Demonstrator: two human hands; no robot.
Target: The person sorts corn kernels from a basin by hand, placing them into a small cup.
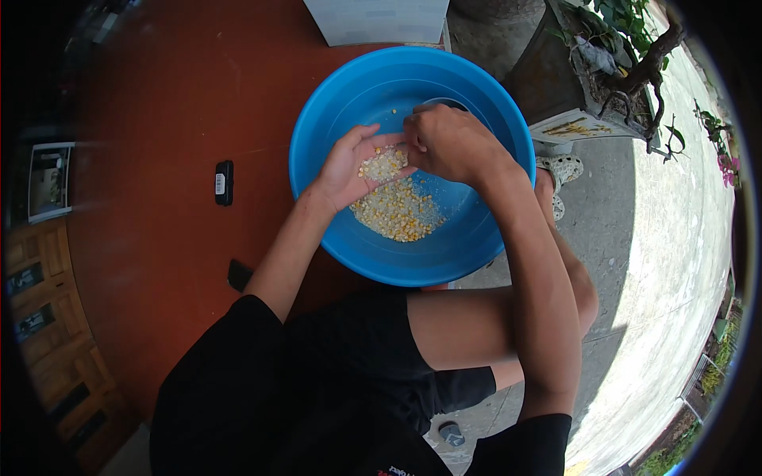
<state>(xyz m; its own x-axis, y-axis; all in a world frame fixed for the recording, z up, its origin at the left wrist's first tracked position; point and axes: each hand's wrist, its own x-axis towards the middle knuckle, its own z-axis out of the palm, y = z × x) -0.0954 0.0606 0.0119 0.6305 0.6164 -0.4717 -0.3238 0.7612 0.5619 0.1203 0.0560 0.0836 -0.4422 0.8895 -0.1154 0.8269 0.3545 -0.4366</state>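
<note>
A wide blue plastic basin (317, 230) stands in front of me with a pile of yellow and whitish corn kernels (401, 214) at its bottom. Over the pile, my left hand (355, 165) is palm up, cupping a small heap of kernels (384, 163). My right hand (448, 139) hovers just beside the left fingertips, its fingers curled in a pinch; whatever they hold is hidden. Behind the right hand shows the rim of a round vessel (446, 102) inside the basin, mostly covered. A single kernel (394, 111) lies apart near the far side.
On the red-brown floor to the left lie a black case with a white label (225, 183) and a dark phone-like object (239, 274). A white box (377, 22) stands beyond the basin. To the right are a planter (559, 79) and my clog-shod foot (562, 170).
</note>
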